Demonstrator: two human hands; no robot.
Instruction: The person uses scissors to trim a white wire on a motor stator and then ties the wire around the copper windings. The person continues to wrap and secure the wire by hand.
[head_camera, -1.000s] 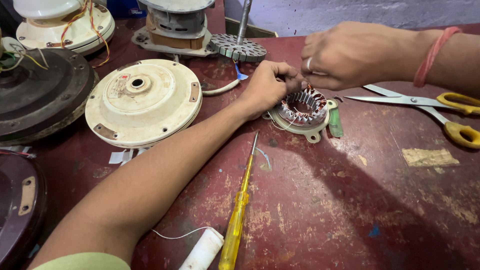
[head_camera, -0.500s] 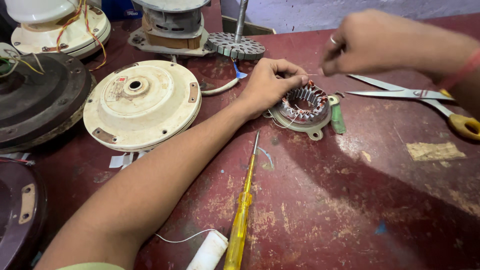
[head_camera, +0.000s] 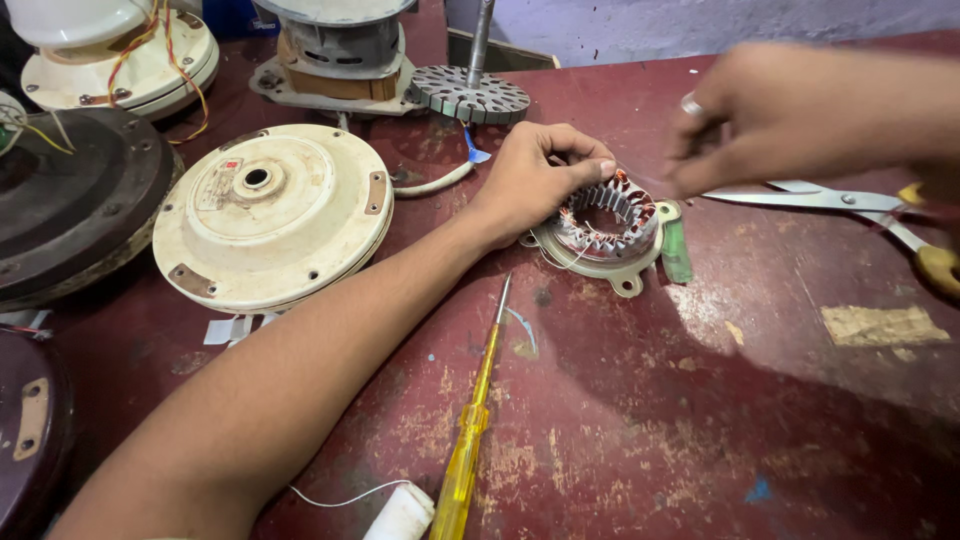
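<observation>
Stator (head_camera: 608, 222) is sitting on the red surface (head_camera: 700, 420), just right of centre, on its pale mounting plate. I am pressing my left hand (head_camera: 535, 180) against its near-left rim, fingers curled over the copper windings and pinching the top edge. My right hand (head_camera: 800, 115) is hovering above and to the right, blurred; its thumb and forefinger are looking pressed together, but on what I cannot tell.

Risk, as I am judging it: the windings are thin, and a fingertip dragging across them could nick or snap a strand. The plate could also be sliding if my left hand eases.

Scissors (head_camera: 850, 205) are lying right beneath my right hand, blades pointing at the stator. A green strip (head_camera: 677, 252) is touching the plate. The yellow screwdriver (head_camera: 475, 430) is lying near my forearm, tip toward the stator. 1 cream fan cover (head_camera: 270, 215) is resting well to the left.
</observation>
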